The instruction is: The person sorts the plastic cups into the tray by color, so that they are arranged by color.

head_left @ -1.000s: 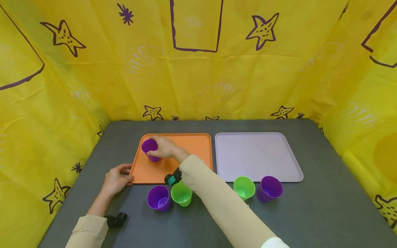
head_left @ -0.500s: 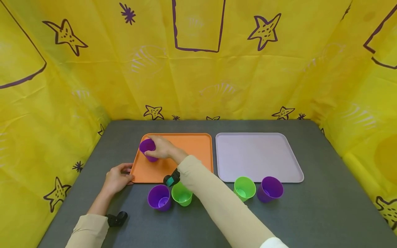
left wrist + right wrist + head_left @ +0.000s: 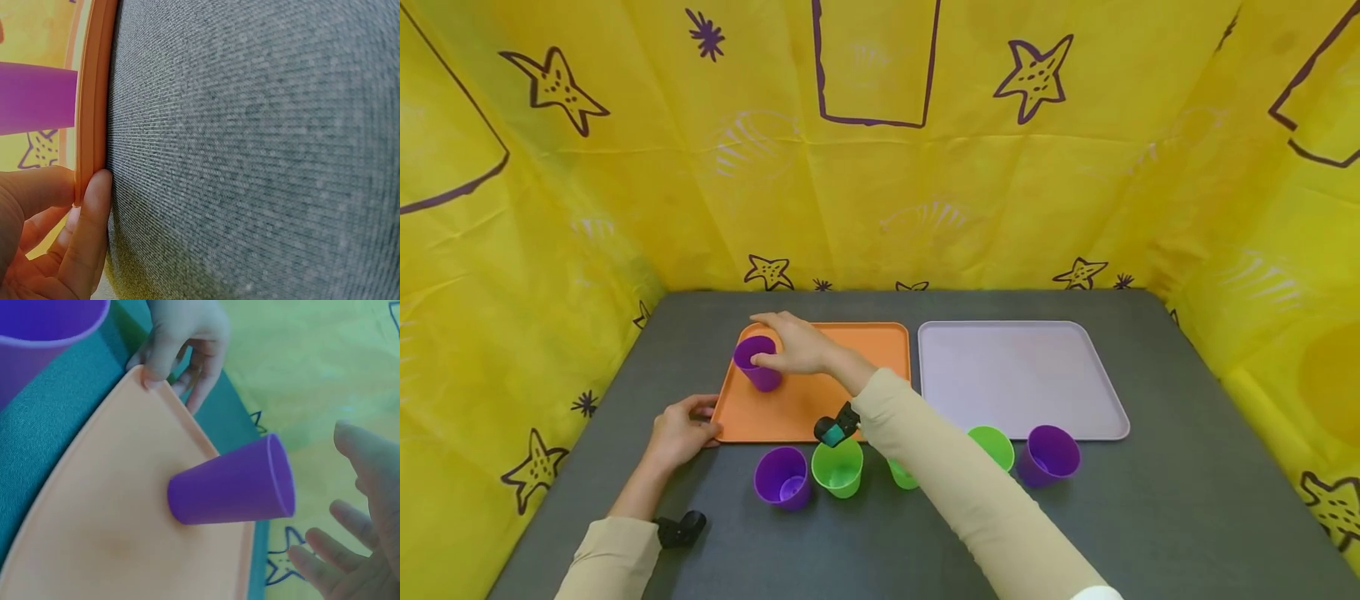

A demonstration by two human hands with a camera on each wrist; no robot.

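Observation:
A purple cup [image 3: 758, 367] stands upright on the left part of the orange tray [image 3: 820, 417]. My right hand [image 3: 797, 343] is beside and over it, thumb and fingers spread wide. In the right wrist view, a gap shows between that hand [image 3: 369, 519] and the cup's rim. My left hand [image 3: 679, 432] pinches the tray's front left corner. The left wrist view shows the thumb on one side of the tray's rim [image 3: 94, 94] and a finger on the other.
In front of the trays stand a purple cup [image 3: 782, 479], a green cup [image 3: 837, 468], a second green cup [image 3: 902, 475] partly behind the right sleeve, another green cup [image 3: 992, 446] and another purple cup [image 3: 1048, 456]. A pale lilac tray [image 3: 1022, 379] lies to the right.
My right hand has let go of the purple cup on the orange tray and spread its fingers. Before that, the cup shifted a little left. My left hand has stayed at the tray corner.

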